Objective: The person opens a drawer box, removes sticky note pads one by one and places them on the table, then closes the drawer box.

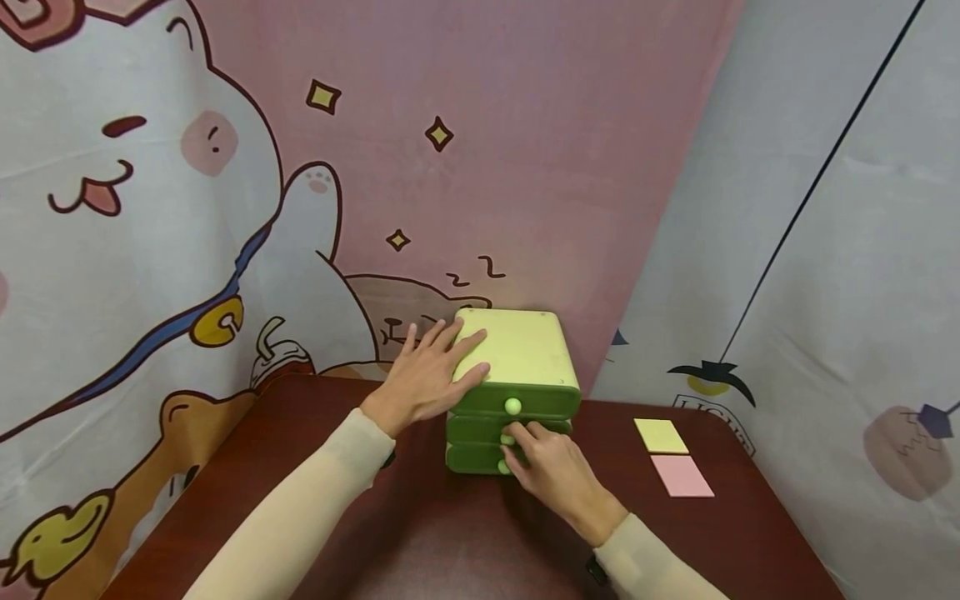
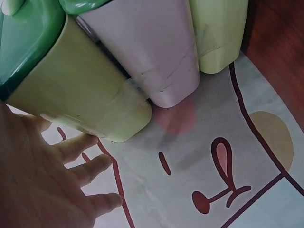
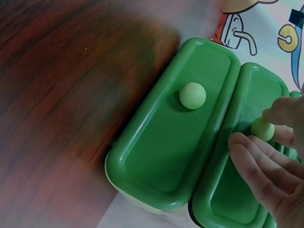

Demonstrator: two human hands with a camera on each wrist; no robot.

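Note:
A small three-tier drawer box (image 1: 517,346) with a pale yellow-green top and green drawer fronts stands on the table near the wall. My left hand (image 1: 423,375) rests on the left edge of its top, fingers spread and fairly straight. In the left wrist view, that hand (image 2: 52,175) lies along the top tier, beside a pink middle tier (image 2: 152,52). Thumb and fingers of my right hand (image 1: 558,471) pinch the round light-green knob (image 3: 262,129) of the middle drawer. The bottom drawer's knob (image 3: 193,96) is untouched, and the top drawer's knob (image 1: 513,406) sits above the right hand.
Right of the box, a yellow sticky-note pad (image 1: 661,436) and a pink one (image 1: 682,476) lie on the dark red-brown table (image 1: 465,542). A cartoon-printed cloth (image 1: 525,150) hangs behind, close to the table's back edge.

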